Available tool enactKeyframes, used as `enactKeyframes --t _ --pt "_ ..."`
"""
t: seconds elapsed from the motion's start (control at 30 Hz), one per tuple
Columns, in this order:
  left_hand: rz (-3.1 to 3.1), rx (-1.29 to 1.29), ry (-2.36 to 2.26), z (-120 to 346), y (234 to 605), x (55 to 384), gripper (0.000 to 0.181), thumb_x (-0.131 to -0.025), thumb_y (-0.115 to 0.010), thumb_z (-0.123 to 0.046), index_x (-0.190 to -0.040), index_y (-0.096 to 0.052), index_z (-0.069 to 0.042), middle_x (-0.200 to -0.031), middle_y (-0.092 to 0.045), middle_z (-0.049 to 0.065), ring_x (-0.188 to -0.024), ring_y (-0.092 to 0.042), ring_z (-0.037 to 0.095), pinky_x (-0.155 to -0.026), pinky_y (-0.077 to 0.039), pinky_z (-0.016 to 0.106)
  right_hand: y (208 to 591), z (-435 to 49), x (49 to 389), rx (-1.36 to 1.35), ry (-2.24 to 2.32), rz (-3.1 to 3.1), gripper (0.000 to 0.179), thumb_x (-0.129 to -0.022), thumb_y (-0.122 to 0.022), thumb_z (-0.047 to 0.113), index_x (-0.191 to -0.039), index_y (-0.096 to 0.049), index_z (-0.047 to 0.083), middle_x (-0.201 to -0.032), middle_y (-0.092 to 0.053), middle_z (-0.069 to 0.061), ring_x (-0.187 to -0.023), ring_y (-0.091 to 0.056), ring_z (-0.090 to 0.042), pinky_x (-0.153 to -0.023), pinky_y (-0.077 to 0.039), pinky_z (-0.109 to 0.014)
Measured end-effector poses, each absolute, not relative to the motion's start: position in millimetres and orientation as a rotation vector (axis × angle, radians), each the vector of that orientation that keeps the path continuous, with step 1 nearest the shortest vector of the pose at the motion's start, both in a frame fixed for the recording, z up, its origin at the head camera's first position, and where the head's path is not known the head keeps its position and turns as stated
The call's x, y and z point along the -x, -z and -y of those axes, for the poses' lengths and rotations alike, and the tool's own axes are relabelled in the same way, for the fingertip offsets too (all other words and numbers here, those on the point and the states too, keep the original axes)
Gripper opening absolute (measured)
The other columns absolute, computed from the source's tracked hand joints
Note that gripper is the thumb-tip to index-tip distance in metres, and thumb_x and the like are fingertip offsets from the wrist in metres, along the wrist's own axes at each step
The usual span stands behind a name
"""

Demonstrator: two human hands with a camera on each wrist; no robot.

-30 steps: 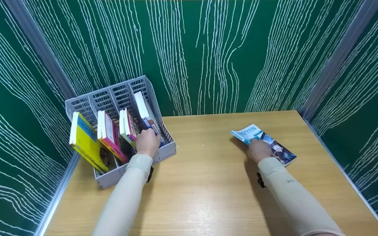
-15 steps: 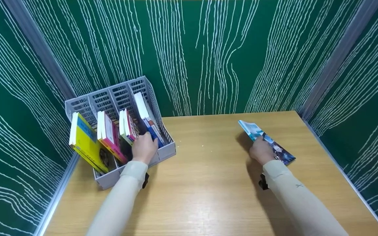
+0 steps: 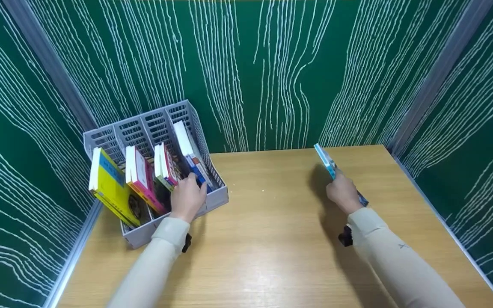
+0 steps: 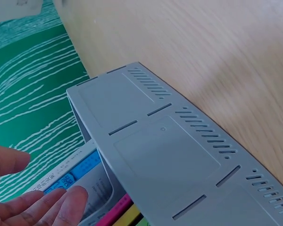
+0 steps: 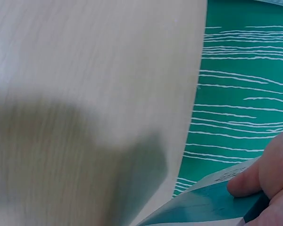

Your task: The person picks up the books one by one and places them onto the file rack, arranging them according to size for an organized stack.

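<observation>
My right hand (image 3: 343, 193) grips a thin paperback book (image 3: 326, 161) with a teal and dark cover, raised above the table and turned nearly edge-on. In the right wrist view the thumb presses on its teal cover (image 5: 198, 205). On the left stands a grey file rack (image 3: 217, 197) with books in its compartments. My left hand (image 3: 188, 197) is at the rack's front, by the rightmost compartments. In the left wrist view its fingers (image 4: 33, 207) are loosely bent and apart from the thumb, beside a blue-and-white book (image 4: 87, 165), with nothing held.
In the rack lean a yellow book (image 3: 111, 184), a pink-spined book (image 3: 144, 182), slim books (image 3: 166, 167) and a thick white book (image 3: 183, 139). The wooden table (image 3: 268, 239) meets green walls (image 3: 246, 77) with white wavy lines. Small white specks lie mid-table.
My right hand has lifted the paperback book off the table and tilted it from nearly flat to edge-on. The left hand has drawn slightly back and left from the rack's rightmost books.
</observation>
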State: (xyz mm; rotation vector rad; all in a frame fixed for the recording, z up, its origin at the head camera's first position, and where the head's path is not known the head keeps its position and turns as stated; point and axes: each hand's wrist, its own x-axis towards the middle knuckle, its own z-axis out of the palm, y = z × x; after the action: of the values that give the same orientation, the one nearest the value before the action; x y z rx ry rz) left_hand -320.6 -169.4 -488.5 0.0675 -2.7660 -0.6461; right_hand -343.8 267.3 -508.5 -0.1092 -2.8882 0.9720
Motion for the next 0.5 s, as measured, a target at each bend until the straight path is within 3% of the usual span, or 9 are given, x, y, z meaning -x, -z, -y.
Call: enactKeyframes --t 0.17,0.27,0.37,0.43,0.5 --pt "2.791 -0.079 0.709 170 484 313 0.045 -0.108 -0.067 -0.032 -0.137 -0.065 0.003 -0.126 -0.077 0.024 -0.102 -0.079 0.038 -0.093 -0.065 0.054 499 -269 341 0.113 -1.115 2.800 0.063 -0.102 -0.039 0.000 -0.161 -0.028 -0.017 -0.130 -0.058 -0.039 -0.088 -0.058 -0.037 -0.071 -0.048 -0.040" --pt "2.793 -0.076 0.730 168 480 310 0.047 -0.109 -0.066 -0.032 -0.140 -0.064 0.003 -0.130 -0.076 0.024 -0.106 -0.079 0.038 -0.096 -0.064 0.054 493 -267 339 0.119 -1.202 2.764 0.061 -0.104 -0.040 0.001 -0.161 -0.028 -0.016 -0.123 -0.055 -0.034 -0.091 -0.058 -0.036 -0.072 -0.046 -0.037" --pt "2.782 -0.068 0.738 165 477 308 0.047 -0.108 -0.067 -0.030 -0.141 -0.064 0.003 -0.130 -0.076 0.024 -0.108 -0.079 0.040 -0.097 -0.064 0.055 487 -265 337 0.139 -1.293 2.730 0.059 -0.106 -0.039 0.002 -0.162 -0.028 -0.013 -0.131 -0.054 -0.034 -0.104 -0.058 -0.041 -0.082 -0.050 -0.044" --pt "2.769 -0.052 0.744 162 475 306 0.045 -0.107 -0.067 -0.029 -0.139 -0.064 0.003 -0.129 -0.076 0.025 -0.107 -0.079 0.040 -0.095 -0.065 0.055 484 -264 335 0.148 -1.417 2.672 0.062 -0.105 -0.037 0.000 -0.164 -0.025 -0.012 -0.148 -0.049 -0.037 -0.124 -0.057 -0.047 -0.101 -0.053 -0.053" --pt "2.751 -0.034 0.745 158 474 305 0.045 -0.107 -0.068 -0.028 -0.138 -0.065 0.003 -0.128 -0.076 0.025 -0.107 -0.078 0.042 -0.094 -0.065 0.056 482 -263 334 0.160 -1.539 2.602 0.065 -0.104 -0.036 -0.002 -0.167 -0.020 -0.009 -0.164 -0.039 -0.037 -0.145 -0.048 -0.051 -0.118 -0.046 -0.062"
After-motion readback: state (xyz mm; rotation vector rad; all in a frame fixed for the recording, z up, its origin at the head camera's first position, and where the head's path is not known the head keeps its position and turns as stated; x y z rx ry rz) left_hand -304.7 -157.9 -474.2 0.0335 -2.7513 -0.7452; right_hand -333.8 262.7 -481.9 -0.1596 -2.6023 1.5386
